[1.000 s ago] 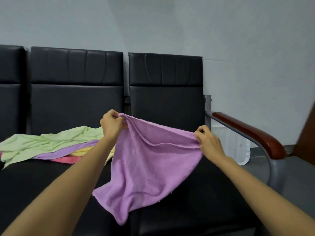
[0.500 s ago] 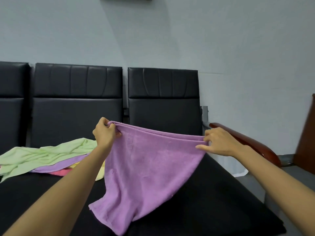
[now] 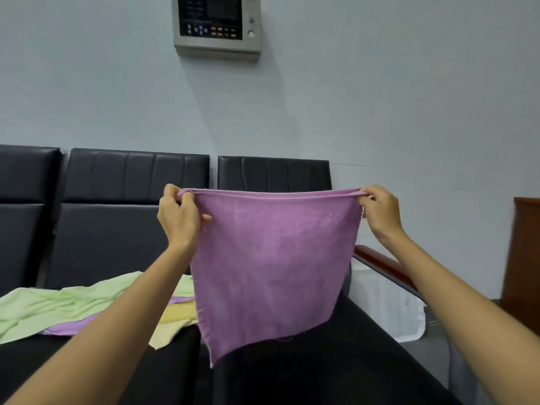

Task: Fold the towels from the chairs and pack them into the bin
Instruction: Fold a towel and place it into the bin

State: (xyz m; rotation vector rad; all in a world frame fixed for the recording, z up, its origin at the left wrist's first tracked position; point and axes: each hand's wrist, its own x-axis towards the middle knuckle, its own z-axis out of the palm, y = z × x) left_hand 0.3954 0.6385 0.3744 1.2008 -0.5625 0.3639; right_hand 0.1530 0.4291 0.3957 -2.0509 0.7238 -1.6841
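Observation:
A purple towel [image 3: 274, 258] hangs doubled over in the air above the black chair seats [image 3: 321, 361], its top edge pulled taut. My left hand [image 3: 178, 217] pinches the top left corner and my right hand [image 3: 380, 211] pinches the top right corner. The lower edge dangles just above the seat. A pile of towels lies on the seat to the left: a light green towel [image 3: 58, 305] on top, a yellow towel [image 3: 172, 325] and another purple one [image 3: 70, 327] under it. A white bin [image 3: 388, 305] stands on the floor beyond the armrest.
Black padded chair backs [image 3: 131, 200] line the wall. A red-brown wooden armrest [image 3: 382, 264] on a grey metal frame borders the right seat. A metal control panel [image 3: 217, 24] hangs on the wall above. Brown wooden furniture [image 3: 523, 252] stands at the far right.
Both hands have lifted the purple towel and drawn apart, stretching its top edge straight. The towel now hangs off the seat. The view has tilted upward.

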